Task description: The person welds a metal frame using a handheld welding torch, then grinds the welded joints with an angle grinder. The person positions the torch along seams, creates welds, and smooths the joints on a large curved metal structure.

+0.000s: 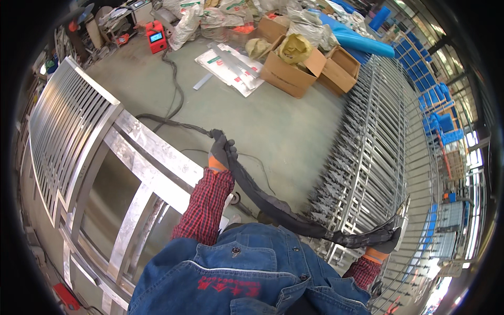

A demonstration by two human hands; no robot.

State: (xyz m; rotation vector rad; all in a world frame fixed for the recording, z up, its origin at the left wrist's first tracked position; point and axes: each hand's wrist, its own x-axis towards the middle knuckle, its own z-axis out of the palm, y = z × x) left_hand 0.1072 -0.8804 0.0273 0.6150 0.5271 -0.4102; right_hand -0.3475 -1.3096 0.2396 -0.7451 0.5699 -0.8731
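A thick black sheathed cable (270, 205) sags in front of my body between my two gloved hands. My left hand (223, 152), in a dark glove with an orange cuff, is closed around it near the metal frame. Off to the right, my right hand (387, 242) wraps around the cable's end, where a slim, metal-tipped tool (406, 206) resembling a welding torch sticks up. Its tip stands over the railings. Beyond my left hand the cable runs across the floor toward a red machine (156, 37) with a small lit screen.
A silver metal frame (152, 173) with a slatted panel (73, 126) stands at left. Stacked metal railings (367, 142) with pointed ends line the right. Cardboard boxes (294, 68), white bags (186, 23) and flat white packages (228, 65) lie at the back.
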